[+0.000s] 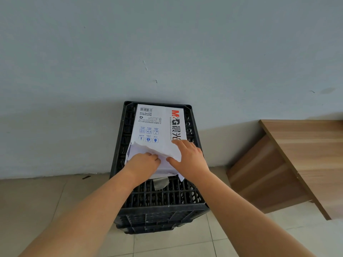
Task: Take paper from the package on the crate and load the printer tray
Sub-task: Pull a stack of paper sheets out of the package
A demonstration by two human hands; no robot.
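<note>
The left hand point(143, 163) has its fingertips tucked under the torn wrapper of the paper package point(157, 127), so they are hidden, as are the sheets inside. The small print on the package is too fine to read. The right edge cuts off the wooden worktop point(304, 145). The bottom edge cuts off both forearms.

The scene is lit evenly by soft daylight; no glare is seen. A broad, soft shadow is cast on the lower part of the wall point(55, 136) behind the crate point(161, 201). Straight lines are bent by the wide-angle lens near the edges. The forearms close to the camera are rendered slightly soft.
</note>
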